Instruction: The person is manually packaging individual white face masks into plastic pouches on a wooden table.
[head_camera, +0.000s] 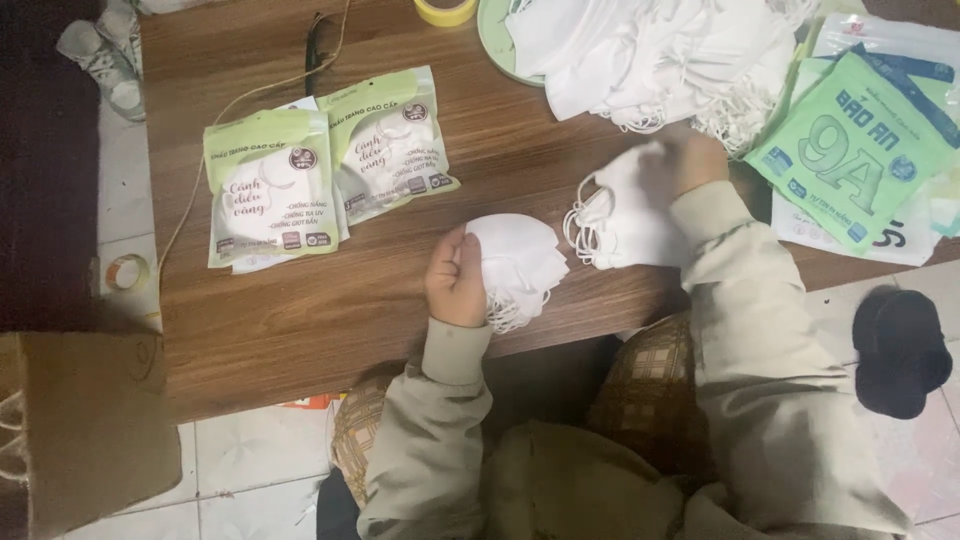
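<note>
So the left hand (455, 280) has its grip closed around a small stack of white face masks (520, 262), pinching them at the folded edge with the ear loops dangling off the near side. The stack sits over the brown tabletop (350, 300), just right of the two green-and-white sealed mask packs (325, 175). The right hand (685, 163) is further right of those packs, fingers curled down onto a second bunch of white masks (625, 220), gripping it from the top. Beyond that there's a big loose heap of masks (650, 55) spilling off a pale green plate (492, 40), plus a pile of flat green printed bags (860, 150) at the far right.

My guess is these handle super light and floppy, no stiffness at all, and a stack will slide apart if held loosely. Best to pinch across the folded spine, not by the loops, which snag and tangle easily.
</note>
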